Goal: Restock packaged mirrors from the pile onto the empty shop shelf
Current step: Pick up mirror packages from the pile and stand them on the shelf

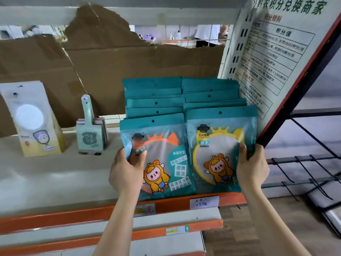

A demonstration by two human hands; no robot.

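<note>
Well, the shop shelf (55, 172), backed by torn cardboard (138, 71), carries two rows of teal mirror packets (155, 103) (those behind show only their top strips). The left grip (127, 170) curls round the front orange-rimmed packet (166, 163); the right grip (251, 167) pinches the front yellow-rimmed packet (217, 154) at its edge. One handwritten price tag (203, 201) is too blurred to read.

Two slim forearms, bare from the lower edge of the view to the wrists (elbows out of view), end in a bare left hand (127, 170) and right hand (252, 163).
</note>
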